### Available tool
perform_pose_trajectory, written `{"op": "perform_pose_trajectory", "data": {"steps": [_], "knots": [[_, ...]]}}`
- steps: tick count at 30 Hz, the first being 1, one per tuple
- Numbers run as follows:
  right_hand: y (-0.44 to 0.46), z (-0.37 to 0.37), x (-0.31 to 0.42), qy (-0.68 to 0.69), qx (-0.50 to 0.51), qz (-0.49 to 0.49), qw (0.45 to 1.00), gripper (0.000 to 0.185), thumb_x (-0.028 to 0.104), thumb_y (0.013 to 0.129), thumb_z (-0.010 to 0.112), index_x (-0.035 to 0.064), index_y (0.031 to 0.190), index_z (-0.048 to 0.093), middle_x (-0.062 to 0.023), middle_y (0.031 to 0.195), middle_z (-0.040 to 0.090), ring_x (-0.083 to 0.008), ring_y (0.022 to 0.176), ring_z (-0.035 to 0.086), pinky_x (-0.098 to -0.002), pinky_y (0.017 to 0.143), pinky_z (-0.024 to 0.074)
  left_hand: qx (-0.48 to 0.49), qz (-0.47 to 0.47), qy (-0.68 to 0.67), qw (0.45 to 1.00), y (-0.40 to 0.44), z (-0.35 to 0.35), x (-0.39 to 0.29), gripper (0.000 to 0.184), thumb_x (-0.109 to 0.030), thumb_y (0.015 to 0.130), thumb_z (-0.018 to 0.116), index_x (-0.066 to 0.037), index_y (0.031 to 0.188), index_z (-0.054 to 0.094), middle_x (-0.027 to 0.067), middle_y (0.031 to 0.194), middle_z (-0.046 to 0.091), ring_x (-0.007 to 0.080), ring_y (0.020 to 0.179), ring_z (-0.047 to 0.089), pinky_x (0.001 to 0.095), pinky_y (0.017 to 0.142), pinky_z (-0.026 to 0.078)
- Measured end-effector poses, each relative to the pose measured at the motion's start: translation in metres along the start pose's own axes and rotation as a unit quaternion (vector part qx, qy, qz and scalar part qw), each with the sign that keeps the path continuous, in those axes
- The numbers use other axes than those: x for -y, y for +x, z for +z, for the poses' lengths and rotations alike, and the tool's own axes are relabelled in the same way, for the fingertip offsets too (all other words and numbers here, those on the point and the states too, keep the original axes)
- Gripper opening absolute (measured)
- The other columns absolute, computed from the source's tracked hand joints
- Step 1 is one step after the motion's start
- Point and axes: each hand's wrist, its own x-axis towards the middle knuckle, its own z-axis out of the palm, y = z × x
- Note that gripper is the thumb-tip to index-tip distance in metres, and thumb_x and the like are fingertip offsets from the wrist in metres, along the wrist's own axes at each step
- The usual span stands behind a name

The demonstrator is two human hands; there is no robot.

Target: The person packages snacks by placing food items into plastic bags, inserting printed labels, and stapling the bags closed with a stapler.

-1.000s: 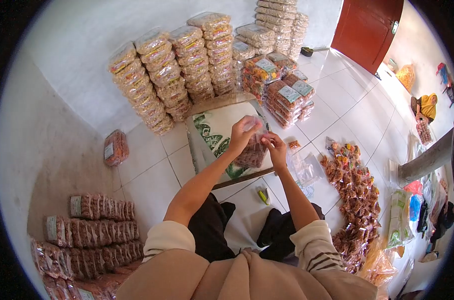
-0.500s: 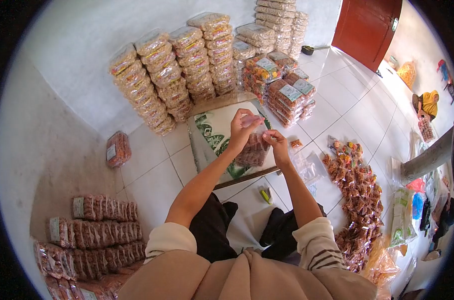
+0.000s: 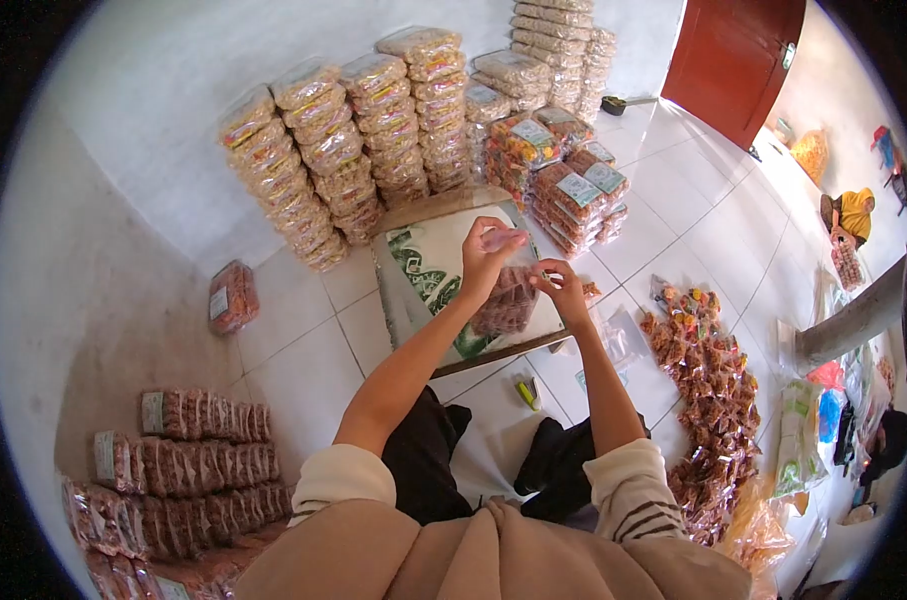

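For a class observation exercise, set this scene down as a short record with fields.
Left hand: holds upper end of the clear bag
Right hand: beside the bag, contact unclear
Bag contents: reddish-brown
Surface: low table, white and green top
Floor, left: rows of filled packages
Floor, right: heap of small packets
Beyond table: tall stacks of packages

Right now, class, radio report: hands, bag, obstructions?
Left hand gripping top of clear plastic bag of brown snacks. Right hand beside it, grip unclear. Bag on green-patterned white table; nothing visibly blocking.
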Motion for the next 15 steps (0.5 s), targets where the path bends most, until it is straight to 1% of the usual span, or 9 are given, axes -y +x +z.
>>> {"op": "perform_pose_trajectory", "data": {"steps": [2, 4, 5, 7, 8, 10, 11, 13, 15], "knots": [[0.003, 0.006, -0.003, 0.008, -0.014, 0.024, 1.000, 0.020, 0.019, 0.072, 0.070, 0.0090, 0.088, 0.063, -0.0065, 0.101, 0.057, -0.0207, 0.096, 0.052, -0.0342, 0.083, 0.0392, -0.006, 0.008, 0.008, 1.000, 0.001, -0.001, 0.001, 0.025, 0.000, 0.075, 0.064, -0.003, 0.089, 0.043, 0.0152, 0.088, 0.062, 0.0171, 0.083, 0.060, 0.0272, 0.077, 0.048], [0.005, 0.008, -0.005, -0.009, -0.022, -0.042, 0.999, 0.016, 0.017, 0.074, 0.068, 0.0077, 0.085, 0.064, -0.0080, 0.106, 0.057, -0.0212, 0.100, 0.051, -0.0338, 0.086, 0.0386, -0.009, 0.014, 0.015, 1.000, 0.003, -0.003, 0.003, 0.025, 0.000, 0.075, 0.064, -0.003, 0.089, 0.043, 0.0151, 0.087, 0.062, 0.0171, 0.083, 0.060, 0.0269, 0.076, 0.048], [0.006, 0.010, -0.002, -0.009, -0.022, -0.043, 0.999, 0.016, 0.017, 0.074, 0.068, 0.0077, 0.085, 0.064, -0.0080, 0.106, 0.057, -0.0212, 0.100, 0.051, -0.0338, 0.086, 0.0386, -0.005, 0.003, 0.012, 1.000, 0.004, -0.003, 0.002, 0.025, 0.001, 0.075, 0.063, -0.003, 0.089, 0.043, 0.0150, 0.087, 0.062, 0.0170, 0.083, 0.061, 0.0267, 0.076, 0.048], [0.008, 0.014, 0.003, 0.105, -0.002, -0.008, 0.994, 0.012, 0.015, 0.076, 0.066, 0.0054, 0.084, 0.065, -0.0101, 0.109, 0.057, -0.0184, 0.101, 0.050, -0.0316, 0.088, 0.0374, 0.001, -0.007, 0.009, 1.000, 0.007, -0.003, 0.001, 0.025, 0.001, 0.075, 0.063, -0.003, 0.089, 0.043, 0.0150, 0.087, 0.062, 0.0169, 0.083, 0.061, 0.0265, 0.076, 0.048], [0.010, 0.016, 0.001, 0.104, -0.002, -0.009, 0.995, 0.012, 0.015, 0.076, 0.066, 0.0054, 0.084, 0.065, -0.0101, 0.109, 0.057, -0.0184, 0.101, 0.050, -0.0316, 0.088, 0.0374, 0.015, -0.028, 0.006, 0.999, 0.008, -0.003, 0.001, 0.026, 0.001, 0.075, 0.063, -0.004, 0.090, 0.042, 0.0152, 0.087, 0.062, 0.0172, 0.083, 0.061, 0.0266, 0.076, 0.047], [0.014, 0.020, -0.001, 0.160, 0.009, 0.068, 0.985, 0.011, 0.013, 0.078, 0.064, 0.0036, 0.084, 0.064, -0.0071, 0.100, 0.060, -0.0128, 0.093, 0.053, -0.0265, 0.082, 0.0404, 0.027, -0.050, 0.003, 0.998, 0.011, -0.003, 0.000, 0.028, 0.001, 0.075, 0.063, -0.004, 0.091, 0.041, 0.0155, 0.087, 0.062, 0.0176, 0.082, 0.061, 0.0267, 0.076, 0.047], [0.015, 0.022, 0.005, 0.160, 0.011, 0.069, 0.985, 0.011, 0.013, 0.078, 0.064, 0.0036, 0.084, 0.064, -0.0071, 0.100, 0.060, -0.0128, 0.093, 0.053, -0.0265, 0.082, 0.0404, 0.036, -0.067, -0.002, 0.997, 0.013, -0.002, 0.001, 0.030, 0.000, 0.075, 0.064, -0.004, 0.092, 0.040, 0.0142, 0.088, 0.061, 0.0174, 0.083, 0.061, 0.0264, 0.074, 0.047], [0.014, 0.026, 0.017, 0.217, 0.010, 0.055, 0.974, 0.012, 0.015, 0.082, 0.061, 0.0044, 0.088, 0.063, 0.0042, 0.074, 0.056, -0.0044, 0.066, 0.047, -0.0199, 0.062, 0.0372, 0.041, -0.084, -0.006, 0.996, 0.014, -0.001, 0.001, 0.032, -0.001, 0.075, 0.064, -0.005, 0.093, 0.038, 0.0130, 0.090, 0.060, 0.0172, 0.083, 0.060, 0.0261, 0.073, 0.047], [0.016, 0.031, 0.013, 0.223, -0.001, 0.049, 0.974, 0.012, 0.014, 0.082, 0.061, 0.0041, 0.088, 0.063, 0.0040, 0.071, 0.055, -0.0043, 0.063, 0.046, -0.0197, 0.059, 0.0366, 0.030, 0.001, 0.085, 0.996, 0.013, -0.006, 0.006, 0.040, -0.010, 0.075, 0.068, -0.008, 0.099, 0.035, 0.0143, 0.106, 0.053, 0.0196, 0.100, 0.052, 0.0309, 0.081, 0.044]]}}
